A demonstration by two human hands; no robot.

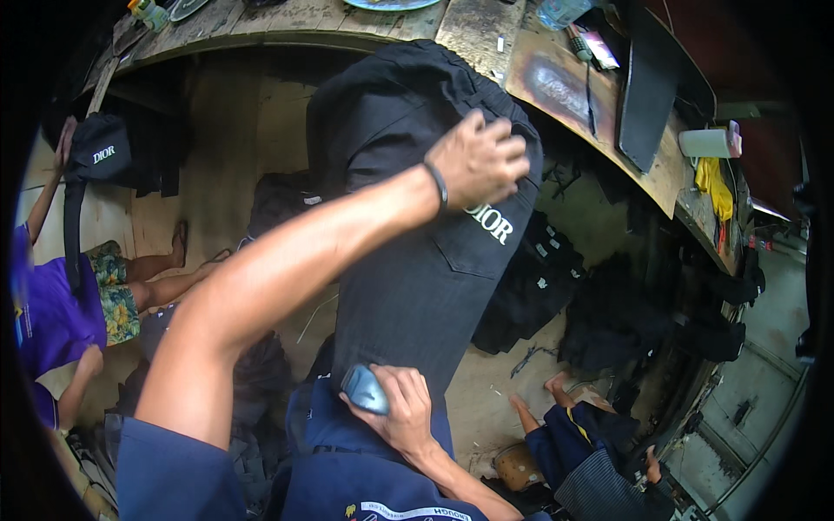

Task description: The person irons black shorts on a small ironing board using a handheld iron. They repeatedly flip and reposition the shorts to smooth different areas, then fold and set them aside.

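Observation:
Black trousers (400, 304) lie stretched from my lap up to the wooden table's edge, their gathered waistband at the far end. White lettering shows beside a back pocket. My left hand (482, 161), a dark band on its wrist, is over the upper part of the trousers just above the lettering. Its fingers are curled and slightly blurred; what they hold, if anything, is hidden. Close to my body, my right hand (401, 406) is wrapped round a shiny blue electric trimmer (365, 390), or a similar rounded device, against the trousers' near end.
The wooden table (287, 19) curves along the far side, with a scorched board (556, 91) and an upright black panel (647, 91) at right. Black garments (543, 278) lie in heaps below. A person in purple (61, 304) is at left, another person (591, 443) at lower right.

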